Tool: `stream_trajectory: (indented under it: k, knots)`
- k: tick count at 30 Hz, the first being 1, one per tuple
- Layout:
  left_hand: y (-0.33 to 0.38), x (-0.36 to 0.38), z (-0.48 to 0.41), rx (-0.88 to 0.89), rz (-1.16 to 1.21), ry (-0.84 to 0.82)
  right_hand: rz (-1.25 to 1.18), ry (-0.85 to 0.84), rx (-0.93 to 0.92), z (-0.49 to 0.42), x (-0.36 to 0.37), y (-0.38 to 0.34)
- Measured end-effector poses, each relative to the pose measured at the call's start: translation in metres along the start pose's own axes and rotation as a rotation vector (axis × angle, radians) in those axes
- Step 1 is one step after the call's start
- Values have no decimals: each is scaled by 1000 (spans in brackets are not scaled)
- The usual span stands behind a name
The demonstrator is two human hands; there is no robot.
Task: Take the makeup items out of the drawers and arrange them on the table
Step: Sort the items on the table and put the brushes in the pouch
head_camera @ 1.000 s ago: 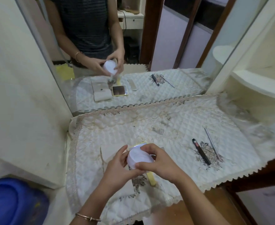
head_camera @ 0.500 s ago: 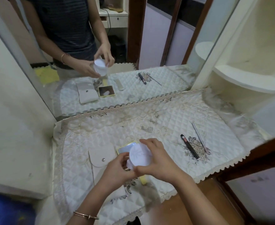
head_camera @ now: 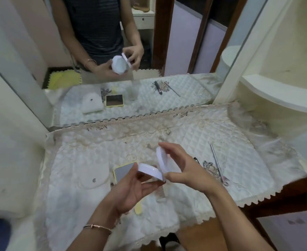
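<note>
**Q:** Where is the makeup item?

**A:** A round white compact (head_camera: 147, 170) is held in the air over the front of the quilt-covered table (head_camera: 176, 134). Its lid (head_camera: 161, 161) stands up almost vertical.

**Q:** What are the hands doing?

**A:** The left hand (head_camera: 131, 187) cups the base from below, with its fingers curled round it. The right hand (head_camera: 187, 171) pinches the raised lid between thumb and fingertips.

**Q:** What lies on the table?

**A:** A small yellow-framed mirror (head_camera: 122, 172) lies just beside the left fingers, with a white snap pouch (head_camera: 93, 183) further left. A comb (head_camera: 161, 192) lies beneath the hands. A thin metal stick (head_camera: 216, 162) lies off to the right.
</note>
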State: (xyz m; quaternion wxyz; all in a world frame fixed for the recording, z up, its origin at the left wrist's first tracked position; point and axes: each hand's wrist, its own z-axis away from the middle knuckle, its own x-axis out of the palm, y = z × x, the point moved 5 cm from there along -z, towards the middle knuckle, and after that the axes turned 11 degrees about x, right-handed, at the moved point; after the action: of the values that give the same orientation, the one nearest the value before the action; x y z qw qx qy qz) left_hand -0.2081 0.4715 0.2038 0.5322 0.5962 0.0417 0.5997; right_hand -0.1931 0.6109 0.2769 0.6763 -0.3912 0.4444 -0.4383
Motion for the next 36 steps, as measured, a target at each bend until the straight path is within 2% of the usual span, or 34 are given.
stream_trajectory:
  k: [2,5,9,13,17,21,26,31,36]
  knots:
    - [-4,7,-11,118,-160,88,-36,-48,34,-4,-21,16]
    - [-10,32,-22,290,-489,187,-210,3,181,-10,-50,45]
    - [-30,55,-28,395,-683,337,-329,-51,291,-16,-68,70]
    - [-51,59,-27,365,-819,471,-276,-54,304,-26,-73,81]
    - [-62,67,-36,288,-1000,455,-78,20,349,-43,-81,94]
    - [-82,58,-55,155,-1245,473,-79,10,391,-65,-86,106]
    - [-90,49,-77,134,-1472,553,-43,22,403,-95,-86,115]
    - [-92,44,-89,89,-1678,531,48,121,389,-116,-94,125]
    - [-96,45,-90,69,-1795,446,-18,122,376,-117,-94,125]
